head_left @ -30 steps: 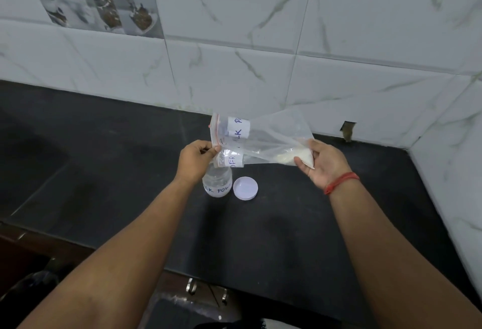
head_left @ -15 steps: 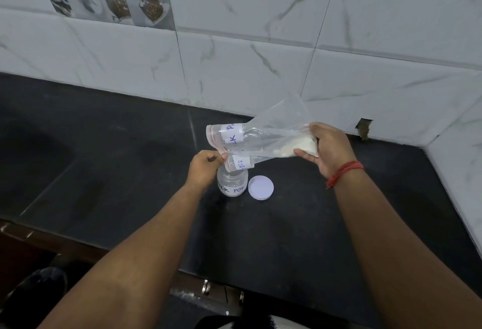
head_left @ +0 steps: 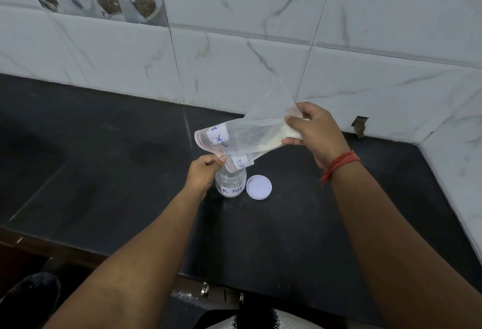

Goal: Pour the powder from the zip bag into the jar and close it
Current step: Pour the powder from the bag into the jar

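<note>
A clear zip bag (head_left: 250, 133) with white labels and a red zip strip hangs tilted over the counter, its open mouth down at the left. White powder (head_left: 271, 142) lies along its lower fold near my right hand. My left hand (head_left: 204, 172) pinches the bag's mouth just above a small clear jar (head_left: 230, 185) labelled in blue. My right hand (head_left: 313, 133) grips the bag's raised bottom end. The jar stands open on the black counter, and its white lid (head_left: 259, 187) lies flat to its right.
The black counter (head_left: 104, 172) runs to a white marble-tiled wall (head_left: 234, 55) behind and on the right. A small dark notch (head_left: 360, 126) sits at the wall's base on the right. The counter's front edge and drawer handles (head_left: 221, 293) lie below my arms.
My right hand has lifted the bag's bottom end higher, so the bag slopes more steeply toward the jar. The powder has spread along the lower fold. My left hand keeps the mouth over the jar.
</note>
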